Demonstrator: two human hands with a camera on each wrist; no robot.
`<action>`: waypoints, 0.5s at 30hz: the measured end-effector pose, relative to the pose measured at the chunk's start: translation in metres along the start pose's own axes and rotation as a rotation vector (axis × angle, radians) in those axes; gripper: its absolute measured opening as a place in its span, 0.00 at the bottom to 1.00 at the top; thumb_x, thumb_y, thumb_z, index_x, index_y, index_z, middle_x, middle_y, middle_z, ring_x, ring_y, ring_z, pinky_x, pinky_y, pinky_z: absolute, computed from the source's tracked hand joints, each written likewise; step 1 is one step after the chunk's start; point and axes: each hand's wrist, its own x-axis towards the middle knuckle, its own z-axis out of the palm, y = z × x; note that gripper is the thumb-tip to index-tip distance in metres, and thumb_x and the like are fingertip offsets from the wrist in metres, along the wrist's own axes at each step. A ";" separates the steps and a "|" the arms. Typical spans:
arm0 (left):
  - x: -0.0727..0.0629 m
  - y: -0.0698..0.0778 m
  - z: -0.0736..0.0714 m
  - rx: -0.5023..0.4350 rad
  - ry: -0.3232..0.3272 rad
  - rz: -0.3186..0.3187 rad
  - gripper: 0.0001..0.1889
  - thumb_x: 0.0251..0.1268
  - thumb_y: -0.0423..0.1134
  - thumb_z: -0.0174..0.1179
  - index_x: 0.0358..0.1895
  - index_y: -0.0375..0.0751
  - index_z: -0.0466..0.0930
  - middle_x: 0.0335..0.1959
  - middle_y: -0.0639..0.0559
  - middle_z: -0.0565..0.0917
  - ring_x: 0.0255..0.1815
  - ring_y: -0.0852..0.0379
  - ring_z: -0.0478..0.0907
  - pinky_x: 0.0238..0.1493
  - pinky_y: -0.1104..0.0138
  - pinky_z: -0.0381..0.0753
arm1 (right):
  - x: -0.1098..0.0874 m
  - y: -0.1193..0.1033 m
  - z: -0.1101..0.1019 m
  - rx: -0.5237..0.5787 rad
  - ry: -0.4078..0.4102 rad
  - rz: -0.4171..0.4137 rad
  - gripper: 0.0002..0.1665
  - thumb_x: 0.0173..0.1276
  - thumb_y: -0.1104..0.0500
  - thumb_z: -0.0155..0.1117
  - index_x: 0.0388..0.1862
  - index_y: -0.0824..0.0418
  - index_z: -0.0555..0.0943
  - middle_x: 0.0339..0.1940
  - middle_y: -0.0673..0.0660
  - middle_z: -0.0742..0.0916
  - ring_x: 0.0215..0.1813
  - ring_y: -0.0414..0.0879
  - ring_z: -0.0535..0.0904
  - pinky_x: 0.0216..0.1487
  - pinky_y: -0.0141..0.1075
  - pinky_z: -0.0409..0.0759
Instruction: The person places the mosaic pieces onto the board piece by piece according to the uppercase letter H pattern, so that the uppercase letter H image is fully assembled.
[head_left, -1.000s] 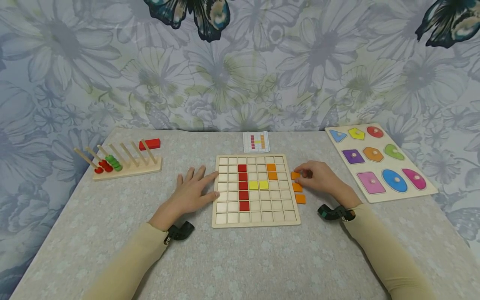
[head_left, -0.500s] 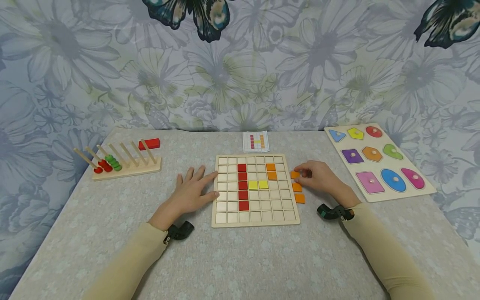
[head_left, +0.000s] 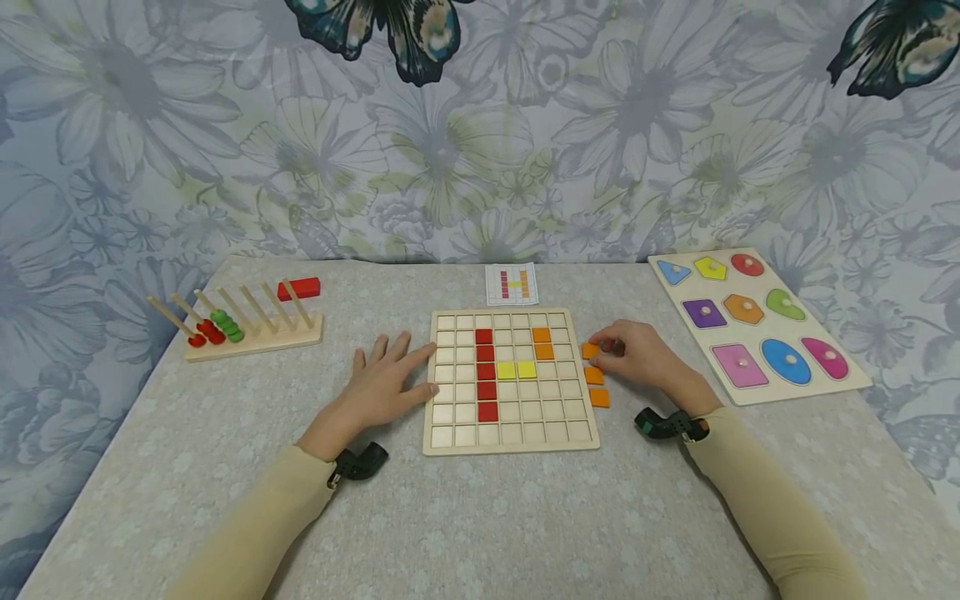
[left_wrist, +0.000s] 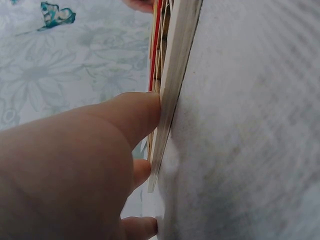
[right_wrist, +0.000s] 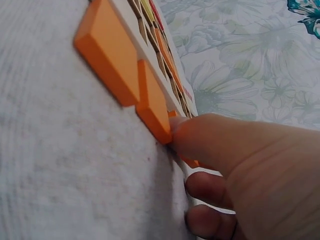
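Note:
A wooden grid board (head_left: pixel 510 437) lies flat mid-table. A column of red tiles (head_left: pixel 487 371), two yellow tiles (head_left: pixel 517 369) and two orange tiles (head_left: pixel 543 342) sit in its cells. My left hand (head_left: pixel 378 387) has its fingers spread on the table, with thumb and index fingertip at the board's left edge. Beyond the right edge three loose orange square tiles lie in a column. My right hand (head_left: pixel 637 354) pinches the farthest orange tile (head_left: pixel 588 351) between thumb and index finger, partly hiding it. The middle orange tile (head_left: pixel 594 377) and nearest orange tile (head_left: pixel 599 398) lie closer to me.
Behind the board lies a printed pattern card (head_left: pixel 512 285). On the left stands a peg rack (head_left: pixel 262 337) with red and green beads, a red block (head_left: pixel 300 288) behind it. A knobbed shape puzzle (head_left: pixel 705 346) lies at the right. A patterned wall hanging (head_left: pixel 480 167) borders the table's back.

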 end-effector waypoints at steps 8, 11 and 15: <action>0.001 0.000 -0.001 -0.002 0.000 0.004 0.36 0.74 0.56 0.58 0.81 0.51 0.61 0.83 0.31 0.50 0.82 0.22 0.38 0.70 0.22 0.35 | 0.000 -0.003 -0.005 0.021 -0.022 0.020 0.14 0.63 0.61 0.75 0.47 0.65 0.88 0.35 0.57 0.88 0.32 0.43 0.78 0.37 0.35 0.79; 0.001 0.000 0.000 0.001 -0.001 0.005 0.36 0.74 0.56 0.58 0.81 0.52 0.61 0.83 0.30 0.50 0.82 0.22 0.39 0.71 0.22 0.36 | 0.001 -0.006 -0.007 0.019 -0.042 0.047 0.16 0.63 0.60 0.75 0.48 0.65 0.88 0.36 0.57 0.88 0.32 0.42 0.77 0.36 0.34 0.78; 0.002 0.001 0.001 0.011 -0.001 0.005 0.36 0.74 0.56 0.57 0.81 0.51 0.61 0.83 0.30 0.50 0.82 0.21 0.39 0.70 0.22 0.37 | 0.002 -0.010 -0.009 0.009 -0.065 0.072 0.17 0.63 0.58 0.75 0.49 0.65 0.88 0.37 0.57 0.89 0.31 0.42 0.76 0.35 0.32 0.76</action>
